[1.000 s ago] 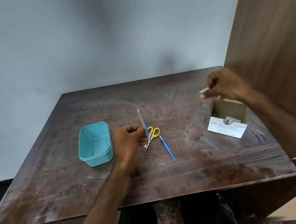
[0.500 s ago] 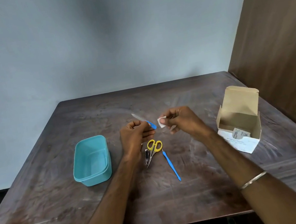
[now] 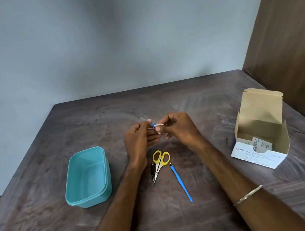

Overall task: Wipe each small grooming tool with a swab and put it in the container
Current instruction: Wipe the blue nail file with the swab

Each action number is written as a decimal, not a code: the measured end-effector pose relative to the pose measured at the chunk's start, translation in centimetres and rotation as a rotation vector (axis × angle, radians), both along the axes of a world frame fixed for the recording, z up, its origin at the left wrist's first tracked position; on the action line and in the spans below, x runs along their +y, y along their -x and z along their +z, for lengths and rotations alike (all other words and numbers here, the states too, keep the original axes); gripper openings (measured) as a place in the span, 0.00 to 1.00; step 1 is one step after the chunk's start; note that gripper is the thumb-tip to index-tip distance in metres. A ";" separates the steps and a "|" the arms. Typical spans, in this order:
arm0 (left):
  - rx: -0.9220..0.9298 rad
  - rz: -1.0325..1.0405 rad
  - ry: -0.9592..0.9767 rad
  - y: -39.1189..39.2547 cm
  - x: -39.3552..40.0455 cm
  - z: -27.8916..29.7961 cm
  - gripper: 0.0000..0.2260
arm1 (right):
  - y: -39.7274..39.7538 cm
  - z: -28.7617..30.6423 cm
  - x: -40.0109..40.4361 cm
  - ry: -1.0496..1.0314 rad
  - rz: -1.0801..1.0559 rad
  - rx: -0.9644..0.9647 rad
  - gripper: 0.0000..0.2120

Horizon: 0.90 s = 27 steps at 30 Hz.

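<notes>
Above the table's middle, my left hand (image 3: 139, 137) grips a blue-handled nail file (image 3: 144, 119); its metal blade points away to the left. My right hand (image 3: 177, 127) pinches a small white swab packet (image 3: 159, 126) right against the file's blue handle, and my left fingers touch the packet too. On the table below the hands lie yellow-handled scissors (image 3: 161, 160), a metal nail clipper (image 3: 153, 171) and a thin blue tool (image 3: 180, 182). A teal container (image 3: 86, 177) stands open and empty to the left.
An open cardboard box of alcohol swabs (image 3: 259, 135) stands at the right, with packets inside. A brown wooden panel (image 3: 290, 35) rises along the table's right side. A grey wall lies behind the table's far edge.
My right hand came from the swab box to the middle with the packet and now meets my left hand. The file's blade has dropped from upright to slanting left.
</notes>
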<state>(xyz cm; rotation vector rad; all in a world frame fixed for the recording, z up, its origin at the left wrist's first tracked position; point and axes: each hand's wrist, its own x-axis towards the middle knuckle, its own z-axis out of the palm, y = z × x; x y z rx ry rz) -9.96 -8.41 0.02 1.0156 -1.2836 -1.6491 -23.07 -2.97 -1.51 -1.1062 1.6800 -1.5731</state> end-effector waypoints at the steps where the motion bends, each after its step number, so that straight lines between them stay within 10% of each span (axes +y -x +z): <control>1: 0.001 0.006 0.010 0.0 -0.2 -0.2 0.09 | -0.1 -0.1 -0.1 0.008 0.000 -0.002 0.06; 27: 0.190 0.057 0.208 -0.1 -1.2 -2.1 0.08 | -1.3 -0.5 -0.6 -0.001 -0.011 -0.096 0.08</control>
